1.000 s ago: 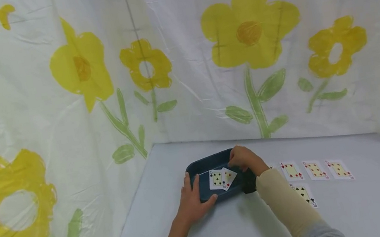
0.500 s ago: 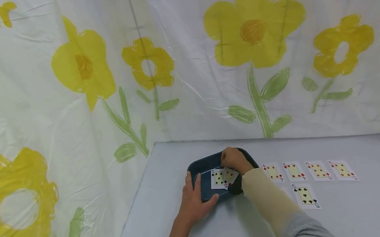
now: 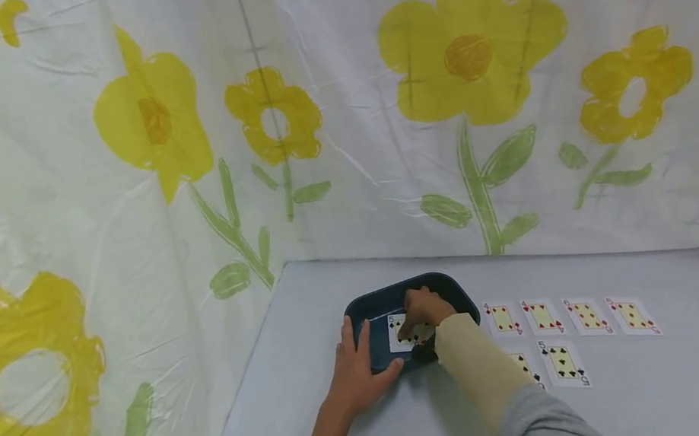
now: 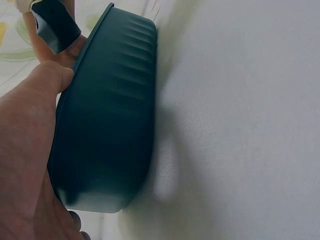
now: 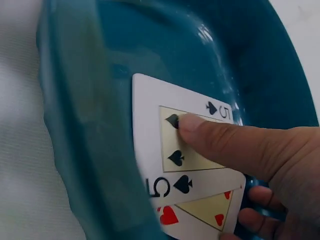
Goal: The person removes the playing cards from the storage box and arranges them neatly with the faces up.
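Observation:
A dark teal tray [image 3: 380, 359] stands on the table, holding a five of spades [image 5: 150, 120] that overlaps a hearts card [image 5: 202, 210]. My right hand [image 3: 428, 306] reaches into the tray. In the right wrist view its straight thumb [image 5: 225, 142] rests on the face of the five of spades, while the other fingers are bent by the hearts card's edge. My left hand [image 3: 353, 372] lies against the tray's near-left corner with its fingers spread and straight. Its thumb [image 4: 55, 80] touches the near rim in the left wrist view.
Right of the tray lie a four of diamonds [image 3: 502, 320], a four of hearts [image 3: 543, 317], a six of diamonds [image 3: 586, 315] and another diamonds card [image 3: 633, 315]. Nearer are a five of clubs [image 3: 563, 363] and a card [image 3: 525, 366] partly behind the right sleeve. A flower-painted sheet [image 3: 359, 193] hangs behind.
My right hand has moved left and down from the tray's far right side onto the cards inside it. The left hand stays in place at the tray.

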